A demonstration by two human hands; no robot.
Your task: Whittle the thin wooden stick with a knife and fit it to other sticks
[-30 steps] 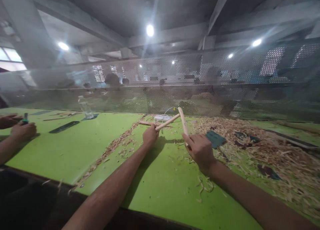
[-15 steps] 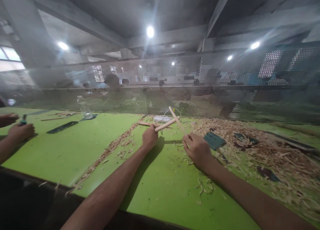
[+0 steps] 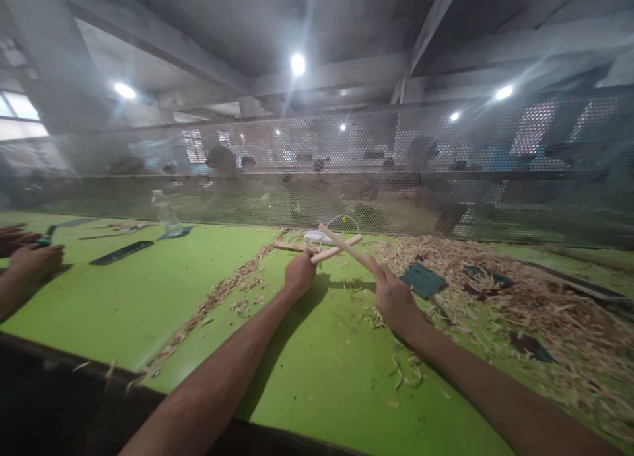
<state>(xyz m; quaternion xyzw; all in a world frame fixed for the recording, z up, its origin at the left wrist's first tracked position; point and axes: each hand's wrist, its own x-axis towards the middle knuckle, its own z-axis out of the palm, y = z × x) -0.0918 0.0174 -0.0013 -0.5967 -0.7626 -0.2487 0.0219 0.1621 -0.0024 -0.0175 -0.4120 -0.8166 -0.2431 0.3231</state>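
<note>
My left hand [image 3: 300,273] is closed round the near end of a pale wooden stick [image 3: 337,249], which points away to the right. A second pale wooden stick [image 3: 341,240] is gripped in my right hand [image 3: 396,297] and slants up to the left. The two sticks cross in front of me, above the green table [image 3: 307,377]. Whether they touch where they cross, I cannot tell. Below my right hand lie a few curled wood shavings [image 3: 409,373].
A heap of shavings [image 3: 545,297] covers the right side, with a dark green sheet [image 3: 423,279] at its edge. Behind the sticks is a white power strip [image 3: 317,236]. Further left are a clear bottle [image 3: 167,215], a phone [image 3: 121,252] and another person's hands [image 3: 34,261]. A perforated screen [image 3: 317,185] stands behind.
The right-hand stick has swung to a flatter slant, its far tip moving left and lower. My right hand has shifted slightly right. The left hand has hardly moved.
</note>
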